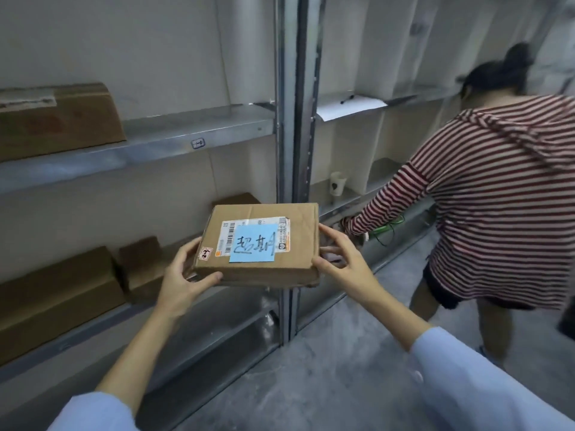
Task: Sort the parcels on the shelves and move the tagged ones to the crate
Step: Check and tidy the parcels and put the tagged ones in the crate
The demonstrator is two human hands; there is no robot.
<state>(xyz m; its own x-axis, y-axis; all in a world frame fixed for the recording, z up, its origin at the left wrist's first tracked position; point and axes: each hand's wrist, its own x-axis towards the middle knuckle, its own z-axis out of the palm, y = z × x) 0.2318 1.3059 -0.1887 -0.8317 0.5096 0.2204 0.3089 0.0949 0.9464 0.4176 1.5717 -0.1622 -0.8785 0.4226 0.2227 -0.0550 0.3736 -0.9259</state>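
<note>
A flat brown cardboard parcel [280, 259] is held level in front of the metal shelves, at about the height of the lower shelf. A blue sticky note [253, 243] with handwriting covers part of its white shipping label. My left hand [183, 275] grips the parcel's near left corner, thumb along the front edge. My right hand [340, 259] holds its right side, fingers spread against the edge. No crate is in view.
Other cardboard parcels sit on the upper shelf [56, 119] and the lower shelf [53, 293] at left. A person in a striped top [504, 206] bends toward the right-hand shelf unit, close by. A paper cup [337, 183] stands there. Grey concrete floor [326, 368] lies below.
</note>
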